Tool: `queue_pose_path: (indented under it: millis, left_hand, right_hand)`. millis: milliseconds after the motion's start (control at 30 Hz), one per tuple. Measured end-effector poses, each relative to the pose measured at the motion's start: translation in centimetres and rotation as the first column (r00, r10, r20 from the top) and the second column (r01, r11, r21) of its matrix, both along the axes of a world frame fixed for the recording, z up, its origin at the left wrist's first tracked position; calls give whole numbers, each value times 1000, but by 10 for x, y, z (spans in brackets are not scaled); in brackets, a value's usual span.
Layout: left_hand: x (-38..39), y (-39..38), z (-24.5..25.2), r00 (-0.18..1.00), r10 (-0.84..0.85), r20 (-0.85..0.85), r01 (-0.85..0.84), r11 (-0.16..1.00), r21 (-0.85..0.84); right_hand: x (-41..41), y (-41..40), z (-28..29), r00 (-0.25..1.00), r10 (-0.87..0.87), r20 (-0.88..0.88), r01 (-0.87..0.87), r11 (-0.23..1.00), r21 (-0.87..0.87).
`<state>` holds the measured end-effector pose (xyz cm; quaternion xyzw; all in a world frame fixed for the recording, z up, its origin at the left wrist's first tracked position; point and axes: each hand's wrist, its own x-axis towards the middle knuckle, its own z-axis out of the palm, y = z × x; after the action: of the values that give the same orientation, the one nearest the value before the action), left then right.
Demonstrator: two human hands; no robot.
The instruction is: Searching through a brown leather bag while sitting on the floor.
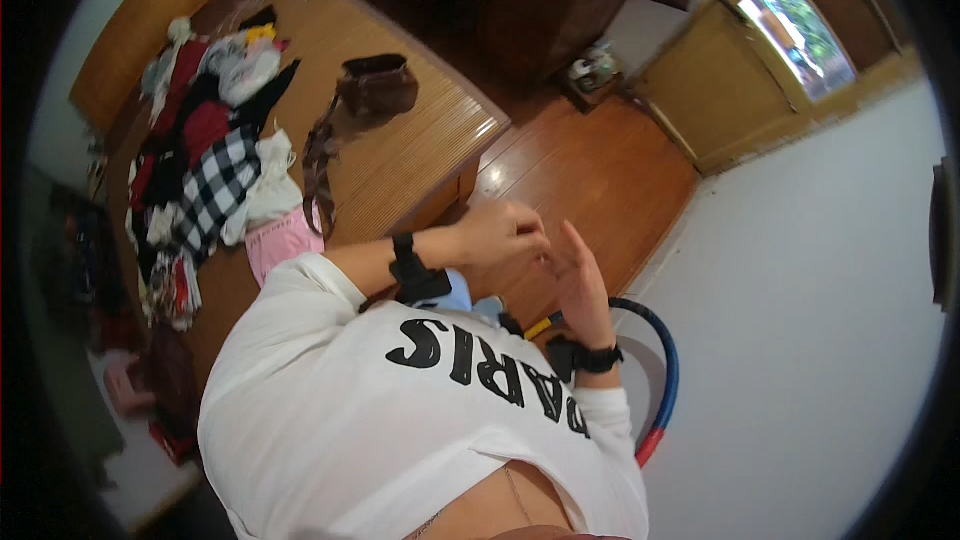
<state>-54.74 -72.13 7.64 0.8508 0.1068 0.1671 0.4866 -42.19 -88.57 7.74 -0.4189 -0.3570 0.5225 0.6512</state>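
My left hand (504, 234) is held out in front of my chest, its fingers curled and blurred. Facing it is my right hand (583, 286), with a finger stretched upward and nothing visible in its grasp. The fingertips of both hands come close together; whether they touch, I cannot tell. Each wrist wears a black strap, the left one (411, 270) with a dark block on it. Below the hands a wooden floor (592, 157) shows. A hula hoop (667, 360) in blue, red and yellow stands near the white wall, partly hidden by my right arm.
To the left, a bed with a slatted mat (405, 172) bears a brown handbag (379, 86) with its strap. Beside it lie heaped clothes, including a checked garment (221, 180) and a pink one (283, 240). A red-topped desk (555, 7) and wooden door (712, 90) stand beyond.
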Motion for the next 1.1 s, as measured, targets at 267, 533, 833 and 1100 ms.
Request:
queue_pose_path:
  millis: [267, 533, 833, 1100]
  left_hand:
    - [98, 128, -16, 957, 248, 152, -133, 837, -530]
    - [217, 247, -14, 952, 266, 151, -117, 771, -626]
    - [321, 376, -22, 844, 536, -2, -435, 683, -587]
    - [377, 461, 0, 631, 771, -80, -748, 579, -323]
  right_hand:
    - [128, 173, 7, 957, 271, -102, -273, 962, -8]
    - [246, 300, 25, 914, 349, -205, -366, 929, -50]
    - [382, 484, -9, 761, 635, -132, -646, 760, -67]
    - [446, 637, 7, 549, 826, -128, -835, 550, -30]
